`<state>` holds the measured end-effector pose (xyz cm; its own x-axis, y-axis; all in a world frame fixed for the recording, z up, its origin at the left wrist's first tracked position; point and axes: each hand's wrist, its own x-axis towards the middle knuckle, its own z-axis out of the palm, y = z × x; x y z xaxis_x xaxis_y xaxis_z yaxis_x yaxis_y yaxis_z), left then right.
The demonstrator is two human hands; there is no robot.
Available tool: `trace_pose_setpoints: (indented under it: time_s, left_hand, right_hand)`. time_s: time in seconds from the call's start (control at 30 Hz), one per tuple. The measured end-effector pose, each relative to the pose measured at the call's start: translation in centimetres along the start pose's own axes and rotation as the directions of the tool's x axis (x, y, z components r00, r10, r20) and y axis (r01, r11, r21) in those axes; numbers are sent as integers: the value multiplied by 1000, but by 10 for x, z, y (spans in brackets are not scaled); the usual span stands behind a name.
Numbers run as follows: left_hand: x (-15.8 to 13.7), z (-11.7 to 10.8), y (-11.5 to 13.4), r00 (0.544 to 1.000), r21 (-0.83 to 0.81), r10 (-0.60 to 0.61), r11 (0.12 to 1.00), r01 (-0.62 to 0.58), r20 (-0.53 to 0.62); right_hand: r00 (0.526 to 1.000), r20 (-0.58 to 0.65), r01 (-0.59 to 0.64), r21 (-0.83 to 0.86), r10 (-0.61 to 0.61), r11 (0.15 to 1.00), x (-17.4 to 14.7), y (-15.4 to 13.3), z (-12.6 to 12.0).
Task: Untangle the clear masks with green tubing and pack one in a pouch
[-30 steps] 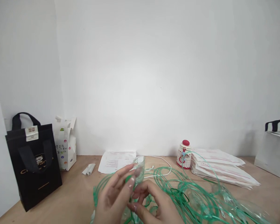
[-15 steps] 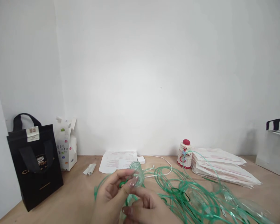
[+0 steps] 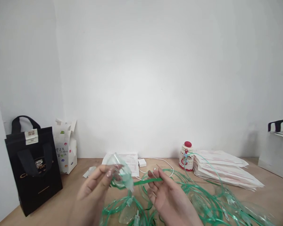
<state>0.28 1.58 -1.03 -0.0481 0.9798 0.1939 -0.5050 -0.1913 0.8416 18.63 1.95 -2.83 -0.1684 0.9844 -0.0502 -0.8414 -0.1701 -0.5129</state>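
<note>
My left hand (image 3: 97, 183) grips a clear green-tinted oxygen mask (image 3: 121, 171), raised above the table. A green strap (image 3: 146, 181) runs from the mask to my right hand (image 3: 165, 193), stretched nearly straight. The strap's far end lies at the index finger and thumb of my right hand, whose other fingers are loosely curled. Below the hands lies another clear mask (image 3: 128, 212) among green tubing (image 3: 110, 208). More coiled green tubing (image 3: 209, 201) spreads to the right, with clear plastic pieces in it.
At left stand a black bag (image 3: 34, 175) and a white printed paper bag (image 3: 67, 153). A printed sheet (image 3: 133, 161) and a white adapter (image 3: 142, 162) lie by the wall. Further right are a red-topped bottle (image 3: 186, 158), stacked paper packets (image 3: 223, 166) and a white bag (image 3: 277, 153).
My hands have moved apart, the left going left with the mask and the right going right. The green strap is now drawn out between them. The tubing and mask underneath have come into view.
</note>
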Motion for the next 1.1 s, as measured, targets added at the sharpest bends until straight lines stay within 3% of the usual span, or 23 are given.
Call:
trace_pose_setpoints:
  time_s: [0.07,0.17,0.33,0.47,0.57,0.67,0.8,0.87,1.1]
  left_hand:
    - [7,-11,7,987,5,77,997,-77,-140]
    - [17,-26,15,944,67,211,977,-200,-252]
    - [26,-31,23,882,23,252,964,-265,-399]
    - [29,-28,25,847,-129,193,948,-291,-495]
    - [35,-30,24,852,-208,138,938,-275,-504]
    - [41,-36,25,851,-269,91,927,-262,-517]
    - [46,-42,25,849,-348,-41,922,-172,-527]
    - [47,-43,23,855,-369,-95,922,-118,-510]
    - [50,-41,11,910,-371,-107,927,-54,-401]
  right_hand:
    - [999,-5,32,-23,-32,999,-1,-9,-1]
    - [992,-44,116,-59,-119,991,-3,-21,-2]
    - [958,-28,263,-313,-285,913,-8,-28,2]
    - [992,97,120,-462,-85,879,-14,-36,3]
    - [988,149,94,-397,-37,913,-19,-49,1]
    - [975,105,223,-374,-198,900,-25,-64,-2]
    - [907,40,387,-470,-419,793,-31,-77,-3]
    - [884,33,433,-438,-467,788,-34,-79,-2]
    - [937,53,349,-183,-345,919,-45,-83,2]
